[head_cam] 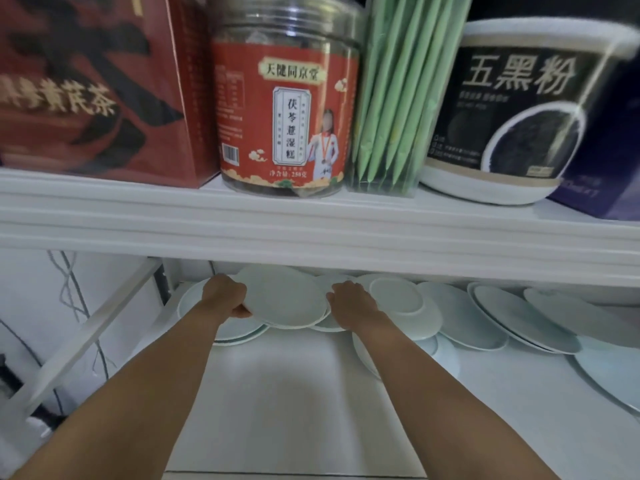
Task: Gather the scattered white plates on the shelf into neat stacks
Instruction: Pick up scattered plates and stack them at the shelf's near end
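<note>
On the lower white shelf (294, 393), my left hand (225, 296) and my right hand (351, 301) grip opposite edges of a small stack of white plates (285, 299), tilted and raised a little. Under its left side lies another stack of plates (239, 332) at the shelf's back left. An upside-down plate (396, 294) sits on a larger plate just right of my right hand. More white plates (460, 317) overlap in a loose row toward the right (519, 320), and a big plate (609, 372) lies at the far right edge.
The shelf board above (311, 230) hangs low over the plates. On it stand a red box (97, 88), a red-labelled jar (284, 109), green sticks in a clear holder (394, 98), a black-labelled tub (512, 112) and a dark blue box (609, 150). A white frame bar (86, 337) slants at left.
</note>
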